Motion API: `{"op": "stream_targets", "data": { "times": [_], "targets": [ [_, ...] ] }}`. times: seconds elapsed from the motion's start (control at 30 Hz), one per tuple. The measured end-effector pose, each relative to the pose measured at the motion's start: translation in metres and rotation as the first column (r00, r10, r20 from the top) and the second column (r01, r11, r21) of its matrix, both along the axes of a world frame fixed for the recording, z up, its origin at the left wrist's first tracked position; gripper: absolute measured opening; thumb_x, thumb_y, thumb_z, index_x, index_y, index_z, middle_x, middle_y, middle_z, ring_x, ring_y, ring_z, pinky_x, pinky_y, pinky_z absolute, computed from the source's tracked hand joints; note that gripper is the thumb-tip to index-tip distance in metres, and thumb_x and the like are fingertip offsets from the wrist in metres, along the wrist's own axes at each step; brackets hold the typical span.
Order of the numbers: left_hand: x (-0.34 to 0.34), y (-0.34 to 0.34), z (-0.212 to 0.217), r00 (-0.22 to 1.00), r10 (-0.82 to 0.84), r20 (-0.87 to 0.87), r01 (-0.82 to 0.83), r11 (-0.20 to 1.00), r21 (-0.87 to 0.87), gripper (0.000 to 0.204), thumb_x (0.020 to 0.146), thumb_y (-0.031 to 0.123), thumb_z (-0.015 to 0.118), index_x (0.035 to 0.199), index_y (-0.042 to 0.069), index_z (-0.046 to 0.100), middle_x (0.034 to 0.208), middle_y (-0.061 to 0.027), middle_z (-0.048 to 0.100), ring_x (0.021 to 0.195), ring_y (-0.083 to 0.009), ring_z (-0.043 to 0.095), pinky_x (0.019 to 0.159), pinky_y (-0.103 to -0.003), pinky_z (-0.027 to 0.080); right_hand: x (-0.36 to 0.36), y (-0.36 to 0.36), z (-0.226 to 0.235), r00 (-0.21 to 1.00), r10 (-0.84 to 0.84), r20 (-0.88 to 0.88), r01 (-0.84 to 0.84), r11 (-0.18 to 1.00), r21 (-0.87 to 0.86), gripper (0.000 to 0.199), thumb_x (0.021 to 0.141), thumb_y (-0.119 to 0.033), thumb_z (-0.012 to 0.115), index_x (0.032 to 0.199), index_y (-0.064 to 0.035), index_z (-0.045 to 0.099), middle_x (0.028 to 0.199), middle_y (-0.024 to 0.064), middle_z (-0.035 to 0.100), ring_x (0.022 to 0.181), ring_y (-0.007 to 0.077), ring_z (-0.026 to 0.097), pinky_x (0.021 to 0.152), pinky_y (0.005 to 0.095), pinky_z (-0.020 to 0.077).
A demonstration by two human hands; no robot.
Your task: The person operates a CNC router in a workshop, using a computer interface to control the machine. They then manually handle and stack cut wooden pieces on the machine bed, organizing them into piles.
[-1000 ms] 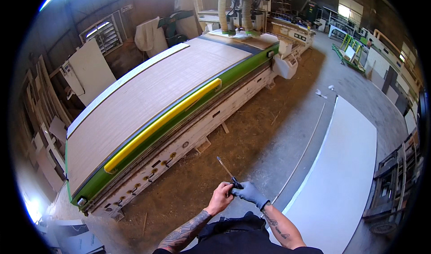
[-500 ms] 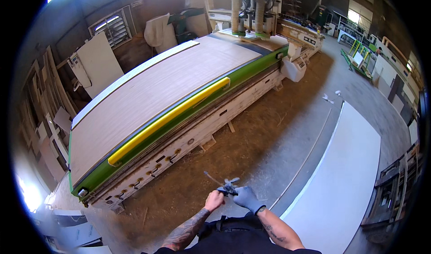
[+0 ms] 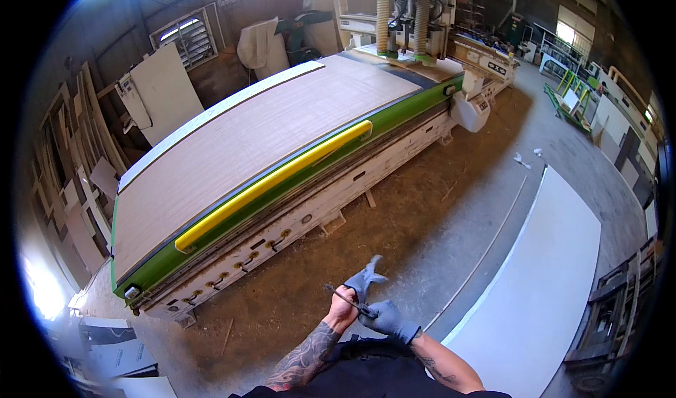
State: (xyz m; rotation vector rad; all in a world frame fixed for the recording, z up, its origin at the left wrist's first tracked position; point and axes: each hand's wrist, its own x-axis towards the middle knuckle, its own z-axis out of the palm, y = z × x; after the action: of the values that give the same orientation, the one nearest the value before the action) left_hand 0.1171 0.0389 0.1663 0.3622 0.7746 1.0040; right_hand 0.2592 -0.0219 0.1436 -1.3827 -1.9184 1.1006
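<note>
Here are the hands, close together in front of the body: the right hand (image 3: 386,320), gloved in grey, clamps the dark handle of a slim-shafted hand tool (image 3: 341,294), whose shaft slants across the left hand (image 3: 341,312). Over the left fingers sits a loose grey glove (image 3: 362,280), its ends flaring upward, palm and wrist bare; how those fingers are bent, I cannot tell. Ahead stretches the CNC router (image 3: 415,109), a wood-toned sheet (image 3: 267,130) flat on its bed, a yellow bar (image 3: 274,187) along its side. Rightward lie a thin strip (image 3: 486,254) and a white panel (image 3: 528,278).
</note>
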Motion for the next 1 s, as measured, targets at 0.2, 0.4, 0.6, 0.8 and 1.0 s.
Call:
{"op": "stream_targets", "data": {
  "times": [0.2,0.4,0.6,0.8,1.0],
  "targets": [
    [0.009,0.016,-0.072,0.933,0.125,-0.338,-0.017,0.952,0.305,0.017,0.088,0.002,0.059,0.099,-0.003,0.072,0.088,0.0006,0.069,0.073,-0.0120,0.062,0.063,-0.026,0.049,-0.009,0.005,0.025,1.000,0.026,-0.010,-0.020,0.936,0.351,0.009,0.080,-0.018,0.072,0.077,-0.0101,0.070,0.071,0.0143,0.065,0.063,0.0320,0.064,0.056,0.0419,0.0471],
    [0.021,0.003,-0.082,0.869,0.142,-0.474,0.072,0.911,0.406,0.030,0.098,0.024,0.057,0.109,-0.001,0.071,0.100,-0.0031,0.071,0.087,-0.0127,0.063,0.074,-0.029,0.049,-0.014,-0.001,0.011,0.995,0.102,0.019,-0.103,0.950,0.295,0.006,0.076,-0.018,0.073,0.079,-0.0129,0.072,0.072,0.0119,0.067,0.065,0.0306,0.065,0.058,0.0413,0.0476],
    [0.003,0.003,-0.119,0.848,-0.061,-0.527,0.141,0.983,0.115,0.041,0.101,0.030,0.053,0.125,-0.001,0.063,0.111,-0.0059,0.069,0.102,-0.0127,0.061,0.088,-0.030,0.048,-0.017,-0.001,0.018,0.992,0.116,0.052,-0.126,0.959,0.255,0.008,0.075,-0.017,0.075,0.083,-0.0146,0.074,0.073,0.0123,0.067,0.067,0.0316,0.065,0.059,0.0412,0.0485],
    [0.013,0.018,-0.072,0.986,-0.040,-0.164,0.093,0.940,0.327,0.059,0.099,0.032,0.052,0.149,0.003,0.040,0.148,-0.0073,0.043,0.125,-0.0133,0.047,0.106,-0.030,0.034,-0.015,0.008,0.031,0.992,0.127,0.029,-0.129,0.937,0.324,0.008,0.075,-0.019,0.076,0.080,-0.0129,0.073,0.073,0.0137,0.066,0.066,0.0328,0.064,0.060,0.0420,0.0483],
    [0.010,0.038,-0.055,0.777,-0.027,-0.629,0.464,0.699,0.544,0.053,0.102,0.027,0.047,0.150,0.004,0.039,0.160,-0.0120,0.031,0.147,-0.0220,0.029,0.118,-0.034,0.024,-0.022,0.002,0.044,0.987,0.152,-0.045,-0.138,0.964,0.226,0.013,0.075,-0.020,0.074,0.076,-0.0083,0.068,0.073,0.0151,0.065,0.066,0.0352,0.063,0.059,0.0446,0.0467]
  ]
}}
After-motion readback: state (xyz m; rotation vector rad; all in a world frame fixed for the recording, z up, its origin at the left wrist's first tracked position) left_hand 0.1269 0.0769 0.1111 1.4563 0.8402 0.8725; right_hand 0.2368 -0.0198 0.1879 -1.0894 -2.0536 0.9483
